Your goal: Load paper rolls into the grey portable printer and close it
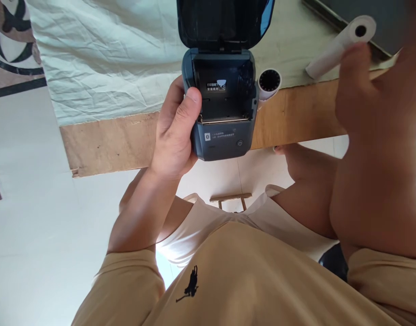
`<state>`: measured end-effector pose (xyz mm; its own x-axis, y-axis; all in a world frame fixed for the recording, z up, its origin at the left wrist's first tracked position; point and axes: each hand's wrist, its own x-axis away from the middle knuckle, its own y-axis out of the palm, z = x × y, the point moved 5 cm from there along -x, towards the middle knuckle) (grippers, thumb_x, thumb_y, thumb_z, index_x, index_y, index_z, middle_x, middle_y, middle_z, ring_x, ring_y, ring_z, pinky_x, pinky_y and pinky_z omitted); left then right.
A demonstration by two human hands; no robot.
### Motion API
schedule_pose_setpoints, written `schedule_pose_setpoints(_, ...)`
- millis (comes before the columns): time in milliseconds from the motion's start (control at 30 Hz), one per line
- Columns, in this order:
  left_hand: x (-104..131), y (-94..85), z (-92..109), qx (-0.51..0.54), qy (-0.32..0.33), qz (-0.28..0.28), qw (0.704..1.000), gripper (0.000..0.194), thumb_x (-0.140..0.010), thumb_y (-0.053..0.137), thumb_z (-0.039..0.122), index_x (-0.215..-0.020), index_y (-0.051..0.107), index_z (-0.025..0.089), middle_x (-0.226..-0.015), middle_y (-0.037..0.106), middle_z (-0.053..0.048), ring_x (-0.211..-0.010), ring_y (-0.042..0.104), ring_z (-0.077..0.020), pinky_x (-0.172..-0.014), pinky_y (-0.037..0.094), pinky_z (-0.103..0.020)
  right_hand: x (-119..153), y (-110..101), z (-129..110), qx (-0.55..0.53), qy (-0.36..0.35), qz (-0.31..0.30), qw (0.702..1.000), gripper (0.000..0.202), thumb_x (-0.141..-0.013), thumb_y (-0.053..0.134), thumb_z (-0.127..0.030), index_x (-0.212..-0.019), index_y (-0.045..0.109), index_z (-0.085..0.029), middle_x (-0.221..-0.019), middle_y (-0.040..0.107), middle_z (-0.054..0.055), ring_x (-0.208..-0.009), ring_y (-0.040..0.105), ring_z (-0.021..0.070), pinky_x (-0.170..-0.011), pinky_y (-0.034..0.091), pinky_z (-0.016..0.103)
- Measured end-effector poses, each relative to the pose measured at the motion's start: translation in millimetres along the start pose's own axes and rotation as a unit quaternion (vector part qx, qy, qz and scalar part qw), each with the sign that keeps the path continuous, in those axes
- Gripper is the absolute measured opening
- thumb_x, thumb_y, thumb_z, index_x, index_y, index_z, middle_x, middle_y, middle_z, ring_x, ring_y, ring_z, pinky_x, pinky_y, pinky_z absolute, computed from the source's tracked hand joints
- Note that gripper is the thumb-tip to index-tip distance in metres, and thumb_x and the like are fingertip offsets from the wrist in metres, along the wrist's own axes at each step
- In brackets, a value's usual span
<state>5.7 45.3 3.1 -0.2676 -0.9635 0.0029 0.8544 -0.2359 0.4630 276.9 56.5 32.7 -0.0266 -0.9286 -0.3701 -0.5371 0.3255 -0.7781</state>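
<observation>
My left hand (177, 129) grips a dark blue portable label printer (224, 140) by its left side, thumb over the rim. The printer's black lid (224, 22) is swung up, and its paper compartment (221, 97) shows a printed label inside and no roll. Close to the printer's right side is a white paper roll (271, 83) with a dark core. My right hand (381, 86) is raised and blurred at the right, thumb and fingers apart. Its thumb overlaps a longer white paper roll (330, 52) in the view; I see no grip on it.
A pale green cloth (109, 59) covers part of the wooden table (109, 147), whose bare front edge faces me. A dark flat object (374, 18) lies at the back right. Below the table are my legs and a small wooden frame (231, 198) on the tiled floor.
</observation>
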Motion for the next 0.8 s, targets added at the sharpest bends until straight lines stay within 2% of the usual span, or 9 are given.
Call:
schedule_pose_setpoints(33,0,1.1,0,-0.007,0.005,-0.004,1.0,0.02,-0.09,0.054,0.048,-0.103,0.063,0.036,-0.118,0.071,0.0,-0.119,0.06,-0.0304,-0.093,0.051,-0.049,-4,5,0,0.073,0.015,-0.019,0.997,0.056,-0.083,0.058,-0.027,-0.138,0.051,-0.02,-0.143,0.051,0.005,-0.137,0.046,0.0276,-0.116,0.035,0.043)
schedule_pose_setpoints(67,0,1.5,0,-0.01,0.005,-0.001,1.0,0.021,-0.09,0.053,0.048,-0.104,0.064,0.035,-0.117,0.071,0.001,-0.12,0.059,-0.0295,-0.094,0.051,-0.047,-8,10,3,0.12,0.068,-0.034,0.99,0.056,-0.08,0.061,-0.026,-0.135,0.053,-0.018,-0.133,0.058,0.008,-0.127,0.053,0.0282,-0.108,0.041,0.043)
schedule_pose_setpoints(100,0,2.0,0,-0.013,0.008,0.001,1.0,0.023,-0.09,0.054,0.049,-0.105,0.064,0.035,-0.117,0.071,0.002,-0.121,0.058,-0.029,-0.095,0.051,-0.046,-10,14,3,0.146,0.111,-0.047,0.982,0.065,-0.075,0.065,-0.027,-0.137,0.049,-0.018,-0.128,0.06,0.009,-0.12,0.057,0.0305,-0.102,0.043,0.046)
schedule_pose_setpoints(167,0,1.7,0,-0.013,0.01,0.012,1.0,0.028,-0.089,0.055,0.051,-0.108,0.065,0.033,-0.117,0.07,0.002,-0.123,0.056,-0.0296,-0.1,0.049,-0.045,-13,19,-1,0.157,0.132,-0.039,0.978,0.066,-0.072,0.066,-0.028,-0.136,0.05,-0.016,-0.127,0.06,0.01,-0.114,0.057,0.0324,-0.099,0.043,0.049)
schedule_pose_setpoints(300,0,0.2,-1,0.001,0.012,0.003,1.0,0.032,-0.088,0.058,0.051,-0.112,0.065,0.031,-0.118,0.07,0.002,-0.129,0.05,-0.0351,-0.106,0.042,-0.05,-15,21,-14,0.094,0.047,-0.007,0.994,0.061,-0.074,0.064,-0.027,-0.13,0.052,-0.01,-0.129,0.058,0.012,-0.12,0.055,0.0282,-0.105,0.041,0.041)
schedule_pose_setpoints(400,0,-1.5,-2,0.001,0.021,-0.008,1.0,0.035,-0.089,0.056,0.053,-0.115,0.065,0.031,-0.12,0.069,0.001,-0.133,0.046,-0.0378,-0.107,0.038,-0.054,-15,22,-12,0.075,0.055,-0.028,0.995,0.053,-0.075,0.061,-0.022,-0.127,0.053,-0.014,-0.124,0.06,0.01,-0.115,0.058,0.0242,-0.102,0.043,0.037)
schedule_pose_setpoints(533,0,-0.4,-1,-0.008,0.023,-0.007,1.0,0.033,-0.089,0.056,0.055,-0.112,0.064,0.032,-0.119,0.069,0.001,-0.13,0.051,-0.0331,-0.107,0.041,-0.051,-16,25,-16,0.073,0.052,-0.034,0.995,0.048,-0.075,0.06,-0.021,-0.122,0.057,-0.016,-0.119,0.061,0.01,-0.11,0.058,0.0232,-0.1,0.044,0.038)
schedule_pose_setpoints(700,1,3.7,1,0.001,0.025,0.011,1.0,0.029,-0.093,0.053,0.047,-0.107,0.064,0.024,-0.112,0.07,-0.001,-0.115,0.062,-0.0263,-0.099,0.049,-0.044,-14,23,-15,0.069,0.033,-0.021,0.997,0.048,-0.072,0.06,-0.017,-0.12,0.061,-0.011,-0.119,0.058,0.015,-0.114,0.055,0.0245,-0.101,0.044,0.038)
schedule_pose_setpoints(800,1,3.8,0,0.005,0.028,0.018,0.999,0.028,-0.092,0.054,0.049,-0.104,0.064,0.026,-0.111,0.07,-0.001,-0.114,0.062,-0.0262,-0.095,0.051,-0.042,-12,18,-19,-0.03,-0.02,0.01,0.999,0.051,-0.074,0.061,-0.021,-0.124,0.056,-0.013,-0.124,0.055,0.01,-0.12,0.051,0.0235,-0.108,0.038,0.038)
